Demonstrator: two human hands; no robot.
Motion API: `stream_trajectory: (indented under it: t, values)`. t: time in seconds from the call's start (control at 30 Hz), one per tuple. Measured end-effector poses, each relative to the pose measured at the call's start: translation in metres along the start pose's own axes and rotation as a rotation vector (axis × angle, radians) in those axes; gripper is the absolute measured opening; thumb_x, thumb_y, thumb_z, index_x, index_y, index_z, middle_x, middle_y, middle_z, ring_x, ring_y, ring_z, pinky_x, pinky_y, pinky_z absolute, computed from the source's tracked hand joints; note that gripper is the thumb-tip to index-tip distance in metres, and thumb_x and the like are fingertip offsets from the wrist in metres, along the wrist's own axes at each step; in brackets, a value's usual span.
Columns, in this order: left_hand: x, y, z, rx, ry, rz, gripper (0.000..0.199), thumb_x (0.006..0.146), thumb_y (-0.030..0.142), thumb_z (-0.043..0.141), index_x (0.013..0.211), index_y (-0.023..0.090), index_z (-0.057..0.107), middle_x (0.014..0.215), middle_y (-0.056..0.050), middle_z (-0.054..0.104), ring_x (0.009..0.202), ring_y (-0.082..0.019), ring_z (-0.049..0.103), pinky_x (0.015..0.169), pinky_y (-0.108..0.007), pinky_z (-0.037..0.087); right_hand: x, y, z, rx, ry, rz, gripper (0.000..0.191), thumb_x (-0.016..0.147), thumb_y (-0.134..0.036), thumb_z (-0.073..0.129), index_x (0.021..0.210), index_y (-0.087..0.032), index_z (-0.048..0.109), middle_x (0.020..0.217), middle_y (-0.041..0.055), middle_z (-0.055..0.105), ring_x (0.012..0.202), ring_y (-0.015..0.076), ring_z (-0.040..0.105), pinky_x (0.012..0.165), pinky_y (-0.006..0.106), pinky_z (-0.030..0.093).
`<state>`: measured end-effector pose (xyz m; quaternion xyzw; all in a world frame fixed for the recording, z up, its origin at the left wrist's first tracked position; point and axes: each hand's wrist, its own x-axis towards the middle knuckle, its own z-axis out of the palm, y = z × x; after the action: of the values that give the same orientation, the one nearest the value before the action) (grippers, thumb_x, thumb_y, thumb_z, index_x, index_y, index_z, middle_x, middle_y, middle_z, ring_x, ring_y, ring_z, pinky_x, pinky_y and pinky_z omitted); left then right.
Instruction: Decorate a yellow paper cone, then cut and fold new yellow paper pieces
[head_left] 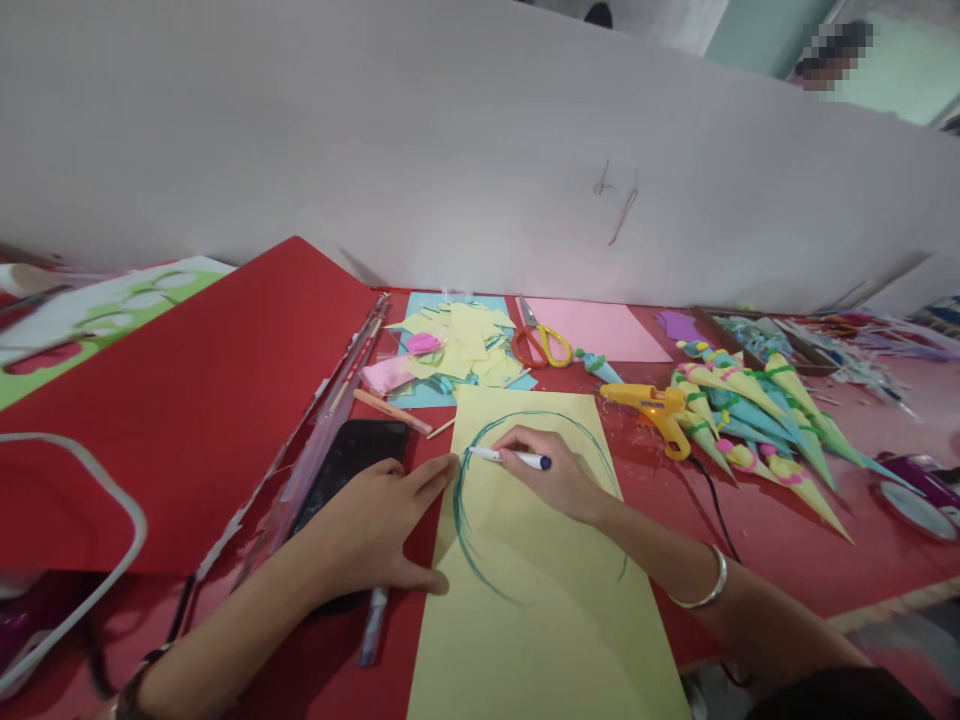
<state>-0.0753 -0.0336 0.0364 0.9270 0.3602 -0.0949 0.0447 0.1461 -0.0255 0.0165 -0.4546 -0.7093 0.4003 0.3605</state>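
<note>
Sheet (540, 640), pale yellow: one, lying lengthwise before me on the red table (855, 570), bearing a dark green curve (460, 515), round at the top and unclosed at the bottom, partly hidden by the right forearm.

Pen (531, 460), white with a dark blue end: one, in my right hand (555, 475), pinched between thumb and fingers, tip at the curve's left side.

Left hand (375, 520): fingers spread wide, gripping nothing, fingertips and thumb at the sheet's left edge.

Phone (367, 440), black: one, partly under the left hand. Marker (373, 625): one, just below that hand.

Scraps (461, 340), yellow and blue: a heap, beyond the sheet. Scissors (537, 328), red and yellow handles: one pair, right of the scraps.

Glue gun (637, 398), yellow: one, right of the sheet, near a pile of paper cones (742, 385).

Board (225, 400), red: one, at far left.
</note>
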Motion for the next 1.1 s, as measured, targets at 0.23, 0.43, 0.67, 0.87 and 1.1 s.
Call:
stream_trajectory:
  t: [0.23, 0.43, 0.67, 0.87, 1.1]
  values:
    - [0.0, 0.001, -0.001, 0.006, -0.022, -0.012, 0.093, 0.06, 0.065, 0.06, 0.134, 0.014, 0.036, 0.142, -0.012, 0.036, 0.093, -0.029, 0.06, 0.087, -0.039, 0.039, 0.004, 0.019, -0.015, -0.152, 0.212, -0.015, 0.016, 0.084, -0.027, 0.047, 0.077, -0.018, 0.058, 0.073, 0.0001, 0.061, 0.068, 0.0141, 0.056, 0.061, 0.023, 0.039]
    - [0.0, 0.001, -0.002, 0.017, -0.039, -0.019, 0.091, 0.061, 0.064, 0.06, 0.134, 0.015, 0.035, 0.142, -0.012, 0.035, 0.097, -0.028, 0.059, 0.09, -0.039, 0.037, -0.002, 0.03, -0.027, -0.289, 0.334, 0.02, 0.017, 0.084, -0.029, 0.046, 0.077, -0.018, 0.057, 0.068, -0.0009, 0.06, 0.061, 0.0132, 0.055, 0.054, 0.021, 0.037]
    - [-0.001, 0.002, -0.004, 0.029, -0.038, -0.02, 0.092, 0.061, 0.064, 0.06, 0.134, 0.014, 0.037, 0.141, -0.013, 0.037, 0.094, -0.028, 0.061, 0.088, -0.038, 0.038, -0.014, 0.031, -0.042, -0.341, 0.408, 0.043, 0.015, 0.083, -0.027, 0.047, 0.074, -0.018, 0.055, 0.067, -0.0005, 0.06, 0.063, 0.0139, 0.056, 0.058, 0.021, 0.038]
    - [-0.001, 0.001, 0.0, 0.018, -0.019, -0.009, 0.091, 0.061, 0.062, 0.061, 0.134, 0.015, 0.035, 0.141, -0.013, 0.036, 0.097, -0.028, 0.059, 0.089, -0.038, 0.038, -0.03, 0.031, -0.052, -0.458, 0.434, 0.072, 0.015, 0.082, -0.027, 0.047, 0.074, -0.018, 0.055, 0.066, -0.0003, 0.06, 0.062, 0.014, 0.057, 0.057, 0.022, 0.038]
    - [0.001, -0.002, 0.001, 0.002, 0.003, 0.0, 0.091, 0.061, 0.062, 0.061, 0.134, 0.014, 0.035, 0.14, -0.014, 0.038, 0.097, -0.028, 0.06, 0.088, -0.039, 0.039, -0.046, 0.027, -0.058, -0.544, 0.449, 0.103, 0.017, 0.083, -0.029, 0.046, 0.074, -0.019, 0.055, 0.065, 0.0002, 0.062, 0.06, 0.0146, 0.058, 0.055, 0.022, 0.039]
